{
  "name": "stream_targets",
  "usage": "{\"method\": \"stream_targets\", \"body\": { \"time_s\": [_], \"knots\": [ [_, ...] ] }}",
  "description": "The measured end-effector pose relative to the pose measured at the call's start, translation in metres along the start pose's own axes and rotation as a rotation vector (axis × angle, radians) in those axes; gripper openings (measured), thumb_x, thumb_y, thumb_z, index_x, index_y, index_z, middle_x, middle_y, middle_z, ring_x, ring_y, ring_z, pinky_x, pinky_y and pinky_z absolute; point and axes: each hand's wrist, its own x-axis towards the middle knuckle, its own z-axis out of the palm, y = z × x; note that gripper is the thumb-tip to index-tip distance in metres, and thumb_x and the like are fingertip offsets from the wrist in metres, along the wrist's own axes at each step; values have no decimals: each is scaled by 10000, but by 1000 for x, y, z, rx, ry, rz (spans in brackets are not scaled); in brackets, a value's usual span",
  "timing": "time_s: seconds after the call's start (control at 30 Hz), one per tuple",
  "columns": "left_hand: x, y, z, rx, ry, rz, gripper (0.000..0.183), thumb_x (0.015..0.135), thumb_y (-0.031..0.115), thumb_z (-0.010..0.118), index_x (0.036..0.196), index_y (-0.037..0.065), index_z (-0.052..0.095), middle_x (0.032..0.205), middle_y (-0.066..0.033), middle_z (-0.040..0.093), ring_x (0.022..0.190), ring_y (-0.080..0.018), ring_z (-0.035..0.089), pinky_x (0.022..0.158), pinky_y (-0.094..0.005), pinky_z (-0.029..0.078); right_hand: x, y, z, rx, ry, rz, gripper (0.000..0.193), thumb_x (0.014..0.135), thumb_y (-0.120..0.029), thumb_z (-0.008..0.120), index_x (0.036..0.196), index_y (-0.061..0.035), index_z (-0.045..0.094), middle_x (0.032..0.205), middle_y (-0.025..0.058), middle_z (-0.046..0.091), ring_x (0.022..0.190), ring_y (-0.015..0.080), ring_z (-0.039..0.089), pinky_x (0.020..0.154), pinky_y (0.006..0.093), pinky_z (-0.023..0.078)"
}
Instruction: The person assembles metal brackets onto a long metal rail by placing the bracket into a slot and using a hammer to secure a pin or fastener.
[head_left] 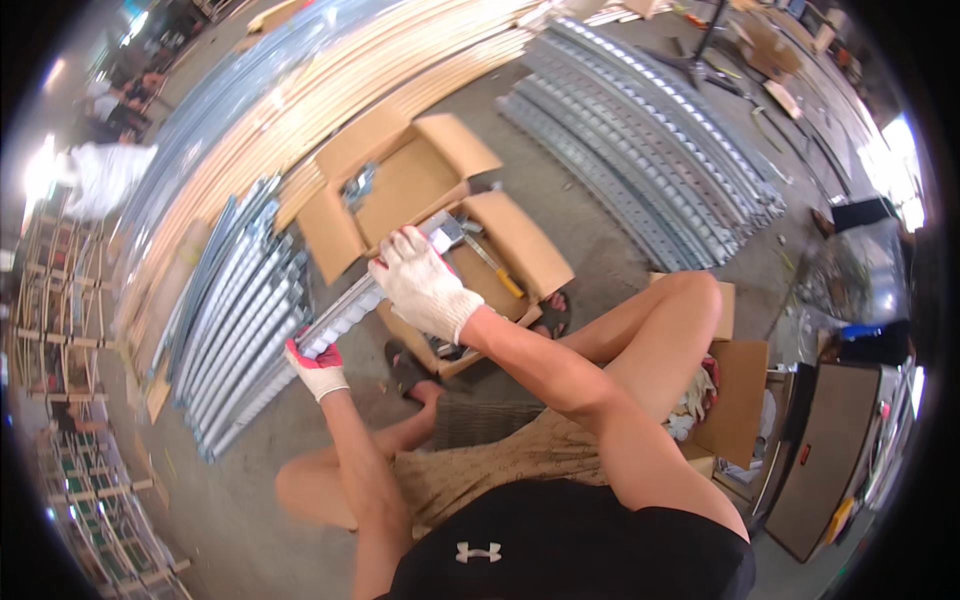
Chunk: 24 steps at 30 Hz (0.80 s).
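Observation:
A long silvery metal profile (352, 306) with a wavy edge lies slantwise across my two hands over an open cardboard box. Its lower left end is in my left hand (320, 371), closed around it in a white work glove with a red palm. Farther up the bar, my right hand (422, 285), gloved the same way, grips it from above. The fingers of the right hand partly hide the bar's upper part. Inside the near cardboard box (515, 240), just beyond the right hand, lies a yellow-handled tool (497, 270).
A second open box (415, 185) holds small metal parts (360, 185). Bundled metal profiles (235, 330) lie at left, stacked perforated profiles (650, 140) at right. Long pale strips (330, 85) run along the back. A box with gloves (735, 400) stands beside my right leg.

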Motion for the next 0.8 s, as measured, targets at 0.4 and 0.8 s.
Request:
{"method": "stream_targets", "body": {
  "time_s": [0.4,0.8],
  "knots": [
    [-55,13,-149,-86,478,26,394,979,476,671,1210,159,632,1145,-68,691,1023,-272,680,928,-504,582,-42,-57,51,506,-10,-245,476,801,-222,778,1224,-43,652,1325,175,646,1356,357,535,1231,511,331],
    [-68,-35,-56,-8,847,410,524,898,149,821,1320,17,539,981,-41,647,789,-155,601,711,-341,522,-132,87,153,898,-255,666,484,936,-62,701,1383,87,588,1325,204,681,1191,250,665,1022,359,535]
  ]
}}
